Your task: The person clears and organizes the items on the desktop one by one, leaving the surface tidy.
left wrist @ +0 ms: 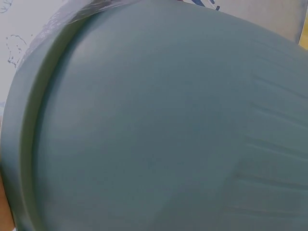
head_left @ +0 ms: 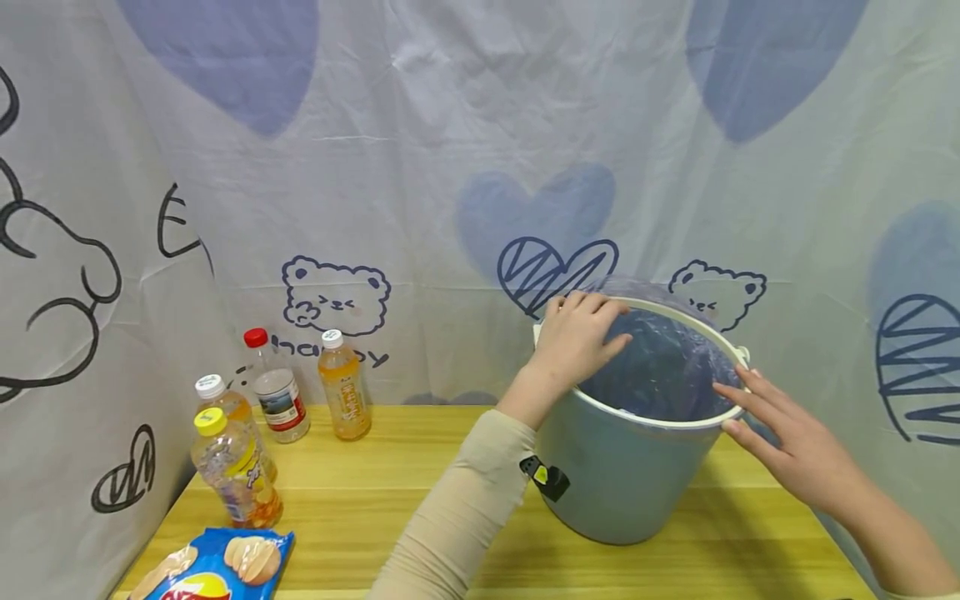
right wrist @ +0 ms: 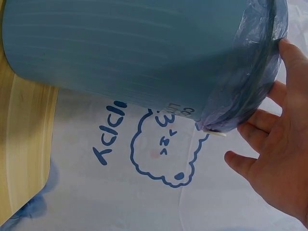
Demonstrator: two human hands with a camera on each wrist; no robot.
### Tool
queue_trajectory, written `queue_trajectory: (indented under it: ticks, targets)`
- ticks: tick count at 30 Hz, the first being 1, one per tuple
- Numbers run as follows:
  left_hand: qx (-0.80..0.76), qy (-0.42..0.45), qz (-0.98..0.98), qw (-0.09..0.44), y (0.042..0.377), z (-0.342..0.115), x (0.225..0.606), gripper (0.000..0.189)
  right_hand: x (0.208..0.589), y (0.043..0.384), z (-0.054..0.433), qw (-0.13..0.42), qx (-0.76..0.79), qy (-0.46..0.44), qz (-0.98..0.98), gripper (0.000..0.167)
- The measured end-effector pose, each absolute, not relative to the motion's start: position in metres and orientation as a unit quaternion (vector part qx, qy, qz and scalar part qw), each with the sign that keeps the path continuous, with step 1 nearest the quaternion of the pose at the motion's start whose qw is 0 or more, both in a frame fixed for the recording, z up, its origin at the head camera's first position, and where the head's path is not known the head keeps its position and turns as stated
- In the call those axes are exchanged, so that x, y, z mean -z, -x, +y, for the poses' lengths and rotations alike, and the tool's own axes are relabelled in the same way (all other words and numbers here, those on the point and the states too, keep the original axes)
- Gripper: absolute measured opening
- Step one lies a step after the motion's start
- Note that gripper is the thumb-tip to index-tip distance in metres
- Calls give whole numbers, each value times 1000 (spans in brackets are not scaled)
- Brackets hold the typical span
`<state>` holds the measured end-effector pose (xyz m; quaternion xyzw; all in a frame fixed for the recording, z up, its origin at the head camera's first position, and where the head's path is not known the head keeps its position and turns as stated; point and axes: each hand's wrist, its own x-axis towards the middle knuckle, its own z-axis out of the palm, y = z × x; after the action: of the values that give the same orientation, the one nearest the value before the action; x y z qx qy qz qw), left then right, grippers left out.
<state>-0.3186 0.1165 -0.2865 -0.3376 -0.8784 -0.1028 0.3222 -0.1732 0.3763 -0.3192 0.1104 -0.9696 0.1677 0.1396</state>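
Note:
A grey-blue trash can (head_left: 626, 475) stands on the table, its pale rim (head_left: 637, 422) facing up. Inside it lies a translucent purple trash bag (head_left: 660, 367), folded over part of the rim. My left hand (head_left: 573, 337) rests across the rim's left side with fingers relaxed. At the opposite side, my right hand (head_left: 787, 433) has its fingers extended against the rim. In the right wrist view those fingertips (right wrist: 288, 48) touch the bag where it hangs outside. The can's wall (left wrist: 154, 120) fills most of the left wrist view, hiding nearly all of that hand.
Several drink bottles stand at the table's left: a yellow-capped one (head_left: 240, 475), a red-capped one (head_left: 281, 400) and an orange drink (head_left: 345, 396) among them. A blue chip bag (head_left: 240, 567) lies at the front left. A printed curtain (head_left: 427, 208) hangs behind the wooden table (head_left: 390, 483).

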Motion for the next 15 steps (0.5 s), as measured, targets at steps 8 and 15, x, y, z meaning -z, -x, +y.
queue_trajectory:
  ticks: [8,15]
  targets:
    - [143,319,-840,414,309,103,290,26,323,172,376,135,-169,-111,-970,50]
    - [179,317,-803,471,292,79,292,22,324,172,376,149,-184,-117,-965,49]
